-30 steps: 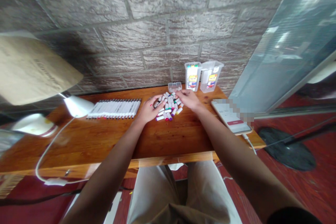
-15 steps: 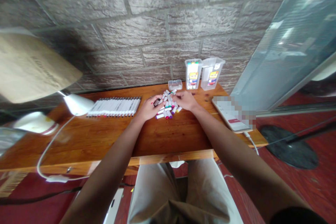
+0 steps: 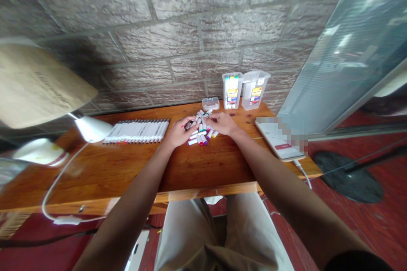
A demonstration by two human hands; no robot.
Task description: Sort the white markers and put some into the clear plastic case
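Note:
A loose heap of short white marker caps (image 3: 201, 127) with coloured ends lies on the wooden table. My left hand (image 3: 182, 130) curves around the heap's left side, thumb apart from the fingers, with a dark gap between them. On the right side, my right hand (image 3: 223, 123) reaches in with thumb and fingers bent and slightly apart, touching the caps. Parts of its fingertips are hidden among them. Left of my hands, a row of white markers (image 3: 136, 131) with dark ends lies side by side.
Behind the heap are a small clear lid (image 3: 210, 103), a clear case with markers (image 3: 232, 91) and another clear case (image 3: 255, 91) against the stone wall. A tablet (image 3: 280, 139) with a cable lies right. A lamp (image 3: 92, 128) and a white cup (image 3: 40, 151) stand left.
The view has shifted slightly. Both hands stay at the heap in nearly the same pose, with only tiny finger movement.

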